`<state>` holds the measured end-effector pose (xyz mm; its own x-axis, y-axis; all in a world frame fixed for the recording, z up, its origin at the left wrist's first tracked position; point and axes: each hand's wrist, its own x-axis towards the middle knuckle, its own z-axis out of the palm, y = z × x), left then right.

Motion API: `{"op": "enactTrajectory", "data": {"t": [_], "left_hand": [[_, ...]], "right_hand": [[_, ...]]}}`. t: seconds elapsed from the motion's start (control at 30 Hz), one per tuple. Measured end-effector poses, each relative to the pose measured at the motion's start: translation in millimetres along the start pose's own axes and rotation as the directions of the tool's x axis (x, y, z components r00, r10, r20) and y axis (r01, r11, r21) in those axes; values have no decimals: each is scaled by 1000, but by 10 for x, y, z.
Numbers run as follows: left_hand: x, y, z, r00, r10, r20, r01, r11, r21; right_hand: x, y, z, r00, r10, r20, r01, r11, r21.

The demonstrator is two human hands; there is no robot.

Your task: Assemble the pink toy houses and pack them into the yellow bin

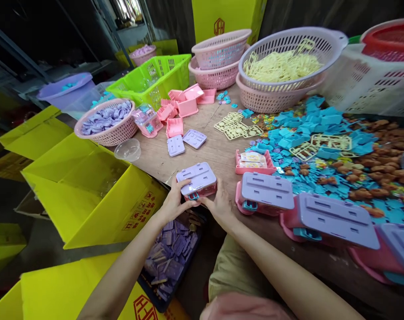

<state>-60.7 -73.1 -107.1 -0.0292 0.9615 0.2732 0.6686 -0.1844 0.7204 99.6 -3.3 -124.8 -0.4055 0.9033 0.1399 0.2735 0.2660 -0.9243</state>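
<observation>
Both forearms are bare from the lower edge of the view to the wrists; no sleeves, gloves, watch, bracelets or rings are visible. The left hand (173, 203) and right hand (221, 206) are uncovered. Khaki-tan fabric trousers (230, 271) cover the lap. A pink fabric garment hem (245, 307) shows at the bottom edge.

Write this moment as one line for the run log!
left hand: grips toy case | right hand: grips same case, purple lid up | place: wooden table edge | beside: finished cases
</observation>
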Motion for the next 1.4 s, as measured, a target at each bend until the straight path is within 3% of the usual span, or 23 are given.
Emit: {"op": "enactTrajectory", "data": {"t": [0.1,0.2,0.3,0.4,0.5,0.63,0.73,0.83,0.93,1.07,1.3,1.4], "left_hand": [[29,26,23,994,-78,-76,66,986,-151],[58,90,56,967,-205,-153,117,886,-448],[85,186,57,948,-296,-120,150,745,-650],[136,273,23,944,-329,-42,204,677,-707],[212,292,-34,959,-283,5,228,763,-605],[324,203,-171,975,-119,188,175,933,-315],[457,156,-301,951,-80,299,121,985,-122],[645,256,-323,962,-48,268,15,992,124],[828,483,-149,970,-24,241,-60,940,335],[967,714,148,963,-41,267,-119,822,556],[1041,841,228,909,29,416,-279,785,554],[1007,948,403,889,113,444,-365,760,538]], "right_hand": [[71,-102,-141,995,-37,97,32,998,50],[44,-271,-309,983,-111,145,106,994,38],[-81,-451,-464,965,-178,191,180,984,7],[-241,-582,-647,954,-233,190,245,969,-42],[-378,-616,-981,948,-288,131,308,937,-165],[-555,-469,-1758,945,-326,13,299,850,-434],[-736,-266,-2378,962,-272,-27,200,767,-609],[-858,-80,-2740,983,-181,36,154,699,-698],[-832,12,-2781,988,-73,132,148,657,-740],[-696,0,-2627,975,33,220,157,600,-784],[-686,-61,-2631,966,54,255,170,610,-774],[-728,-61,-2652,966,56,252,164,619,-768]]}}
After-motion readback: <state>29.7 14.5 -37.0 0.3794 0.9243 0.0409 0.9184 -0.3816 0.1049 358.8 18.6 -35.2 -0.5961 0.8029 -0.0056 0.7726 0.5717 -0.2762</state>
